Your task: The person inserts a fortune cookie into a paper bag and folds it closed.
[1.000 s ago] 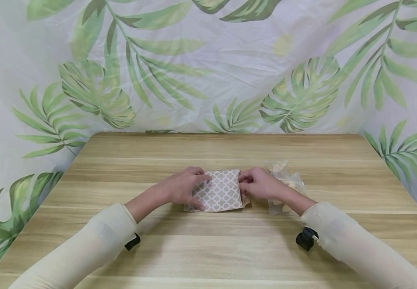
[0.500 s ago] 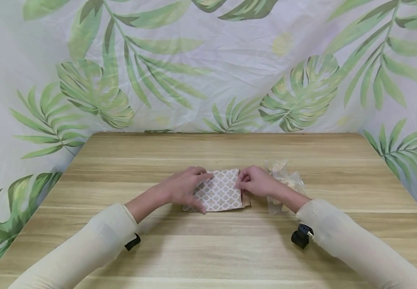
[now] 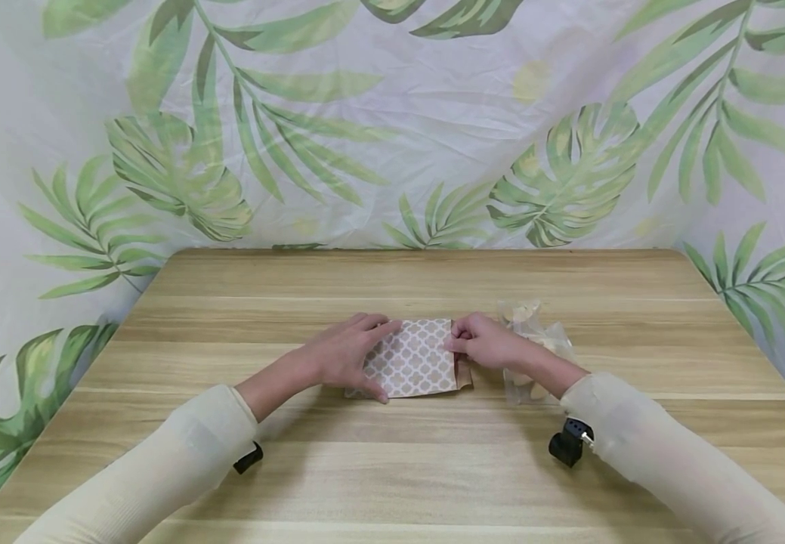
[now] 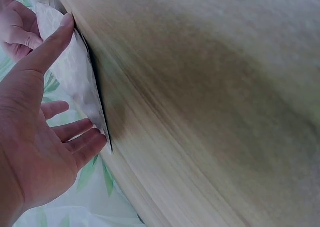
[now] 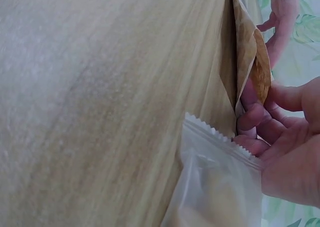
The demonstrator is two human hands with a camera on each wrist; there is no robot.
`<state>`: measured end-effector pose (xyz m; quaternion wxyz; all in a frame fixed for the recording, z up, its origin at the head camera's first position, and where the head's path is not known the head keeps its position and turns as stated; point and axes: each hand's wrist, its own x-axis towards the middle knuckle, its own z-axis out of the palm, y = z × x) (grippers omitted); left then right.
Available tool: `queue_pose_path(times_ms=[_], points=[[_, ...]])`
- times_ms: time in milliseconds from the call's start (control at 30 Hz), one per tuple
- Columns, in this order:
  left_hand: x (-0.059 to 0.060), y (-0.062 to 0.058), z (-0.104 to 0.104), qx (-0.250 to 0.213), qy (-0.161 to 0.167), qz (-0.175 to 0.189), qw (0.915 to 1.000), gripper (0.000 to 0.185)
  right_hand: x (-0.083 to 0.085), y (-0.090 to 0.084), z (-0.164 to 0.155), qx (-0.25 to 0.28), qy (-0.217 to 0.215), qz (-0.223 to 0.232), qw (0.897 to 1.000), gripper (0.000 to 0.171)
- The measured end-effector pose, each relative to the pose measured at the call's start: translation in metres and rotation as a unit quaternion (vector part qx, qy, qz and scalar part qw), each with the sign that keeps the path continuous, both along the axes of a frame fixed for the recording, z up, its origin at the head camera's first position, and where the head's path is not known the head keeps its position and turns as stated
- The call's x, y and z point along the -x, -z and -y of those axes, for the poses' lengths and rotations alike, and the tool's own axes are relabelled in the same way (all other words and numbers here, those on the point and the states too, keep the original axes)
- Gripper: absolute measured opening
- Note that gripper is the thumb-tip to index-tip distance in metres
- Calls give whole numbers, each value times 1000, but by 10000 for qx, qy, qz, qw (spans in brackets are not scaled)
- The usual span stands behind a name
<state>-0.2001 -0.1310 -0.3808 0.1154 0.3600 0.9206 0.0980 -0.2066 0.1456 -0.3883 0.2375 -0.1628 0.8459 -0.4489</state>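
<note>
Both forearms, in cream long sleeves, reach in from the near edge and meet at the middle of the light wooden table. The left hand lies on the left part of a flat paper bag with a beige and white lattice print; its fingers are straight and spread, the thumb at the bag's near edge and the fingertips pressing its top, as the left wrist view also shows. The right hand has its fingers curled at the bag's right end, pinching the folded brown paper edge there. The bag lies flat at the table's centre, between the two hands.

Just behind the right hand lies a clear plastic pouch with a serrated edge and pale contents; the hand and wrist cover part of it, and what is inside is too blurred to name. In the right wrist view the pouch sits just beside the curled fingers.

Behind the table hangs a wrinkled white cloth printed with green palm leaves.
</note>
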Motion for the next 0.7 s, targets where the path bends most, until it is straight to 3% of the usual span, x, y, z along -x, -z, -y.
queue_pose_path(times_ms=[233,533,700], points=[[0,1,0,-3,-78,65,9999,116,-1,-1,-2,360,-275,191,9988,24],[0,4,0,-47,-108,56,9999,117,2,-4,-4,451,-294,487,9974,22],[-1,4,1,-190,-57,30,9998,117,3,-4,-11,565,-623,27,9965,8]])
